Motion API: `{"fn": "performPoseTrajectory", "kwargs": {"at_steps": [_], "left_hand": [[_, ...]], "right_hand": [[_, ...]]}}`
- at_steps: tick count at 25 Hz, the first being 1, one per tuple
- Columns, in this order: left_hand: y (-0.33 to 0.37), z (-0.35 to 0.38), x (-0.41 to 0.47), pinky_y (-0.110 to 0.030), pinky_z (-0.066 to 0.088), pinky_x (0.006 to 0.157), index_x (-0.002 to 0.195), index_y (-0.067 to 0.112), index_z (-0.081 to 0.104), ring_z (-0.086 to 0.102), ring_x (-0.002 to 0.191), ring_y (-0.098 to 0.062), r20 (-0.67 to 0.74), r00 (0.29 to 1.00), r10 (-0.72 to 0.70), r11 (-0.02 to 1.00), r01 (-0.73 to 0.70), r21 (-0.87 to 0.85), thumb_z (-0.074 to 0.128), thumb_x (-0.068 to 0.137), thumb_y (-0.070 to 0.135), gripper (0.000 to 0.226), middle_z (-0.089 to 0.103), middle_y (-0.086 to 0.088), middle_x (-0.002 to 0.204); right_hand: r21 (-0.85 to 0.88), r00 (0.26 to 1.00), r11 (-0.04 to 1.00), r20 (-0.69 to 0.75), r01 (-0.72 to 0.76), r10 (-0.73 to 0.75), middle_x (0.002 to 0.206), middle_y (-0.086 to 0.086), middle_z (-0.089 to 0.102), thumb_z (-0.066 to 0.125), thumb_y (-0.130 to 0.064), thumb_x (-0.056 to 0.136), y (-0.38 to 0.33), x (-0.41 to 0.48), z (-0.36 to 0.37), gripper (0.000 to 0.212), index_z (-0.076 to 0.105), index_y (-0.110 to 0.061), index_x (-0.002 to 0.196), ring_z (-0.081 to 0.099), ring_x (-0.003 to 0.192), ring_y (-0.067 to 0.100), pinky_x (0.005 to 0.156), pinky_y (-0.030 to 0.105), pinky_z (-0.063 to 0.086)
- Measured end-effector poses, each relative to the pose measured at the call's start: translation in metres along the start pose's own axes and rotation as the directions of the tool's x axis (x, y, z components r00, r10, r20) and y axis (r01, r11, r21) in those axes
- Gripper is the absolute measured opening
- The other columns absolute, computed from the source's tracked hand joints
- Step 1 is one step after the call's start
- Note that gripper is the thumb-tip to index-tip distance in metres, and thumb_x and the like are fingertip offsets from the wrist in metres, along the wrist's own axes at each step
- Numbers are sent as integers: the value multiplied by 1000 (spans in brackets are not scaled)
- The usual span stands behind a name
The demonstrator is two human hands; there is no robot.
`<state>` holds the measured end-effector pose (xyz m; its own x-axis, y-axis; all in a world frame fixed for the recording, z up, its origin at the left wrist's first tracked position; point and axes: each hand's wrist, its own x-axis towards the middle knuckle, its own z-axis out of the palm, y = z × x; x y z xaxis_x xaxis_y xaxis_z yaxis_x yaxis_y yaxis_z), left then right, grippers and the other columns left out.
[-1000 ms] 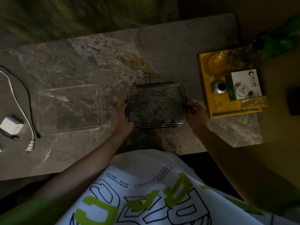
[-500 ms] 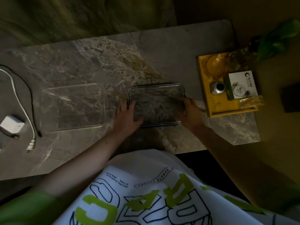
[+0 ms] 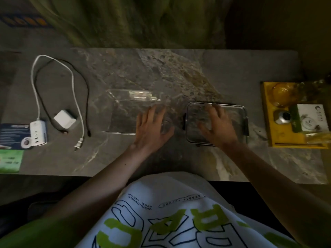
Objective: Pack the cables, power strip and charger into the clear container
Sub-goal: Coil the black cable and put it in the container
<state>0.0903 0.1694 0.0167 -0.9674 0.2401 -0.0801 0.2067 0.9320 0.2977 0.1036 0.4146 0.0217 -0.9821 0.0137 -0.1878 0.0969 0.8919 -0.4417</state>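
The clear container (image 3: 123,113) sits open near the middle of the desk (image 3: 179,74), its long axis running left to right. Just to its right lies its dark-rimmed lid (image 3: 239,120), flat, with the same left-right axis. The left hand (image 3: 152,126) lies over the container's right end with fingers spread and straight, gripping nothing; whether it presses on the rim cannot be told. The right hand (image 3: 218,122) is spread palm-down on the lid.

Well to the left, apart from the container, are the things to be packed. The white power strip (image 3: 36,130) lies on a blue box (image 3: 10,135) at the desk's left edge, long axis near to far. Its white cable (image 3: 35,83) runs far, loops back and ends near in a plug (image 3: 78,144) pointing toward the near edge. A black cable (image 3: 87,97) makes a similar loop — both ends point near. The square white charger (image 3: 65,119) sits between the loops' arms.
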Motion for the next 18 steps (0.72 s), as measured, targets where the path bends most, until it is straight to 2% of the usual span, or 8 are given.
{"fn": "performPoseTrajectory", "kwargs": {"at_steps": [3,5,9,14,18], "left_hand": [[-60,-19,-11,-55,18,115,148,24,32,29,140,-34,8,1000,16,1000,-16,10,37,81,66,79,29,-13,154],[-98,-35,-18,-56,17,115,149,24,30,27,141,-34,-6,1000,21,1000,-21,-7,38,82,66,80,26,-13,156],[-193,-69,-39,-57,15,116,151,23,25,22,144,-33,-42,999,3,999,-5,-48,42,85,64,79,20,-14,158],[-276,-92,-62,-56,14,116,150,23,27,20,145,-32,-66,993,-96,992,90,-89,41,84,64,79,23,-13,157],[-329,-97,-79,-54,22,113,148,22,29,24,142,-33,-72,974,-214,968,202,-146,44,85,61,75,30,-13,152]], "right_hand": [[-47,999,999,-48,10,-12,144,20,38,58,-50,85,-66,9,19,71,36,-18,145,40,128,42,105,50,38],[-93,998,995,-58,26,-32,146,20,36,59,-50,86,-106,12,33,74,33,-19,147,36,132,41,107,50,36],[-210,994,972,12,106,-105,154,21,25,56,-53,86,-198,22,69,80,20,-23,151,25,141,39,115,51,26],[-282,975,933,97,221,-202,157,19,19,53,-55,85,-291,44,106,83,14,-25,152,18,144,38,118,51,16],[-284,944,904,176,321,-279,155,18,24,55,-52,85,-350,65,133,81,16,-25,150,24,142,37,117,50,21]]}}
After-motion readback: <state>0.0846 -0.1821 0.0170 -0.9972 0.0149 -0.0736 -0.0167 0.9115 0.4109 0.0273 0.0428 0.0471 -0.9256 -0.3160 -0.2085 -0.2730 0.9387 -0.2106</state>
